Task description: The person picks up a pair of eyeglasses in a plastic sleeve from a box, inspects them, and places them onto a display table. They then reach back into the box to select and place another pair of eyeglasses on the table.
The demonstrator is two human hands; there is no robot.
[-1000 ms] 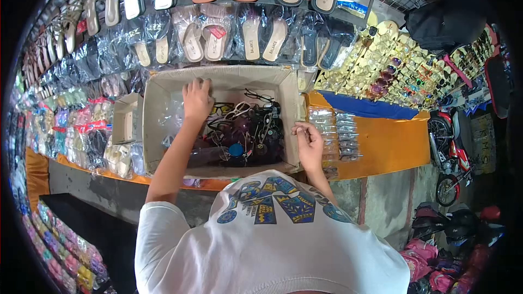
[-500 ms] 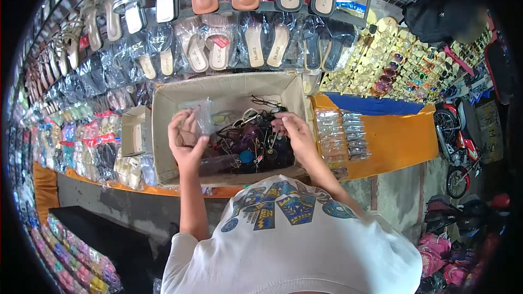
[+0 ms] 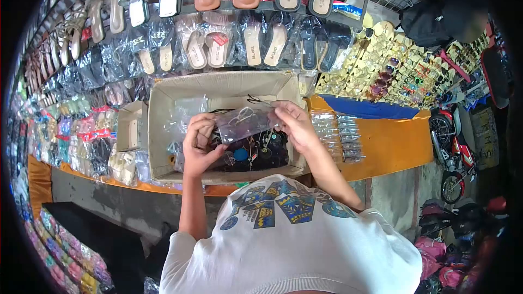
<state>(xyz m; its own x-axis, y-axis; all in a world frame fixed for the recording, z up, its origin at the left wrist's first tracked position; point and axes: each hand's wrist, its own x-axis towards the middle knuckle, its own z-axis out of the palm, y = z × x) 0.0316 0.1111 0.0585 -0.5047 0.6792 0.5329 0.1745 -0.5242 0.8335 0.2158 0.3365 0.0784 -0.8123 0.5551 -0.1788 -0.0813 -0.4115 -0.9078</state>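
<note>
A large open cardboard box stands in front of me, holding a jumble of eyeglasses and sunglasses with a round blue piece among them. Over the box, my left hand has its fingers curled at the left end of a clear plastic pouch. At the pouch's right end, my right hand pinches it. The pouch lies stretched flat between both hands and hides some of the glasses below. Another clear plastic bag rests in the box's left part.
Rows of wrapped sandals line the back. Yellow cards with sunglasses fill the right rear. Left of the box stands a small carton. Packets lie on the orange cloth. A red motorcycle is at the far right.
The clear pouch is now stretched between both hands. My left hand has moved right, away from the clear bag. My right hand has shifted slightly.
</note>
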